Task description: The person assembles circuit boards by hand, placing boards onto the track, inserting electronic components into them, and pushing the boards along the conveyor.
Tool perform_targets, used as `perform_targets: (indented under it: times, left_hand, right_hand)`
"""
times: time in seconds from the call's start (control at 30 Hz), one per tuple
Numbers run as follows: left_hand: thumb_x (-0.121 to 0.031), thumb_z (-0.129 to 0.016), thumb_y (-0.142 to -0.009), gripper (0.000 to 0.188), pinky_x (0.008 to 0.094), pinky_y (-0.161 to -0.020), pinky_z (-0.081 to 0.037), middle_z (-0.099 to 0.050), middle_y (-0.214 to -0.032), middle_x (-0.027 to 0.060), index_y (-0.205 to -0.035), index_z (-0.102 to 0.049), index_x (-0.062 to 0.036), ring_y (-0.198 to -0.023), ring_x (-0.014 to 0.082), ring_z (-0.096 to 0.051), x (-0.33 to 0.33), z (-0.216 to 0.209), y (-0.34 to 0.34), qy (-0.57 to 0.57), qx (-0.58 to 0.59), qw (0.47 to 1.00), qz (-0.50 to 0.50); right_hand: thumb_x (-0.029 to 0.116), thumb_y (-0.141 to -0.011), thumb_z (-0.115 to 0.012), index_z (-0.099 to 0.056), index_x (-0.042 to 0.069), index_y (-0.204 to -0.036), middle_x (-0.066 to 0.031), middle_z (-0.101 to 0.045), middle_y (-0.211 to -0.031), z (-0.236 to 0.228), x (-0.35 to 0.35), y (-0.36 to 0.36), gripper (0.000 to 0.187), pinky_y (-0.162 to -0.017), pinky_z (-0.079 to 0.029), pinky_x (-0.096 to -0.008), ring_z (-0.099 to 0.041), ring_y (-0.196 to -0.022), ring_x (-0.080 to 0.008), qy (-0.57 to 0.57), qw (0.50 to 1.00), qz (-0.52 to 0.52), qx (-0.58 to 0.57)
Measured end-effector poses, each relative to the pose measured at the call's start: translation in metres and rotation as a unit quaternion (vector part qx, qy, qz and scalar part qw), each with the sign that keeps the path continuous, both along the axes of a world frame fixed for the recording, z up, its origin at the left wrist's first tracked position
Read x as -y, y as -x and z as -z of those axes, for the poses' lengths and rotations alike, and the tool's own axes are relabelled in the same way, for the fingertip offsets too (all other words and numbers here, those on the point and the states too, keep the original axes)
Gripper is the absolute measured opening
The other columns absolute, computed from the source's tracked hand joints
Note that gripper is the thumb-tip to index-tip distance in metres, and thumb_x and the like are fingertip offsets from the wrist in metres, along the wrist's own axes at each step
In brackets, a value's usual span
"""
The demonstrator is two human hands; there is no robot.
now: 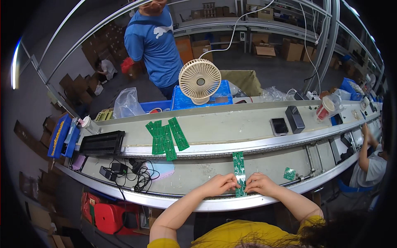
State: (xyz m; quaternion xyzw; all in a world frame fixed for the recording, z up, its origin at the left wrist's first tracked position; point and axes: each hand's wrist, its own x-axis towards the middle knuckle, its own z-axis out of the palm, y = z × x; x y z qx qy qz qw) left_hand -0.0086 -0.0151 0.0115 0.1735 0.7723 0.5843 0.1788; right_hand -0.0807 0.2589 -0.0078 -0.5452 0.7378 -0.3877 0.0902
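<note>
A long green circuit board [239, 165] spans the assembly line's two rails in front of me, its far end at the middle rail. My left hand [221, 184] is closed at the board's left edge, the fingers curled and the tips on it. From the other side my right hand [261, 183] pinches the right edge near its close end. Any small part between the fingertips is too small to make out. Right of my hands lies a small green circuit board piece [289, 173]. Several more green circuit boards [178, 134] overlap on the ledge beyond, to the left.
A cream fan [200, 82] stands beyond the ledge on a blue crate [178, 100]. On the ledge are a phone [279, 126], a dark box [295, 119] and a black tray [101, 143]. Black cables [142, 175] lie left. A person in blue [153, 45] stands opposite; another sits right.
</note>
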Motion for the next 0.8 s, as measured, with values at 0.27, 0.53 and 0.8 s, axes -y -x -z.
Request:
perform_targets:
  times: [0.27, 0.53, 0.8]
  left_hand:
    - [-0.012, -0.057, -0.103, 0.005, 0.0295, -0.078, -0.058, -0.079, -0.107, 0.0071, -0.104, -0.059, -0.0069, -0.088, 0.0176, -0.075, -0.001, 0.001, -0.003, 0.008, 0.027, 1.0, -0.005]
    - [-0.007, -0.058, -0.1, 0.005, 0.0268, -0.074, -0.056, -0.079, -0.103, 0.0064, -0.105, -0.06, -0.0058, -0.082, 0.0165, -0.074, 0.0, -0.001, -0.002, -0.009, 0.003, 1.0, -0.011]
    - [-0.004, -0.059, -0.096, 0.007, 0.0261, -0.066, -0.051, -0.079, -0.096, 0.0049, -0.103, -0.061, -0.0055, -0.074, 0.0167, -0.071, -0.002, -0.003, 0.004, 0.016, -0.045, 0.999, -0.018]
  right_hand:
    - [0.014, -0.079, -0.082, -0.08, 0.018, -0.087, 0.0046, -0.067, -0.094, 0.008, 0.001, -0.003, 0.009, -0.091, -0.045, -0.0352, -0.062, -0.092, -0.0155, 0.023, 1.0, 0.008, 0.009]
    - [0.004, -0.079, -0.08, -0.079, 0.012, -0.087, 0.0019, -0.065, -0.096, -0.001, 0.004, -0.002, 0.012, -0.086, -0.047, -0.0311, -0.058, -0.092, -0.0176, 0.002, 0.989, 0.024, 0.145]
    - [-0.001, -0.079, -0.079, -0.079, 0.009, -0.085, 0.001, -0.064, -0.096, -0.014, 0.008, -0.001, 0.012, -0.082, -0.046, -0.0289, -0.055, -0.093, -0.0161, -0.047, 0.978, 0.059, 0.192]
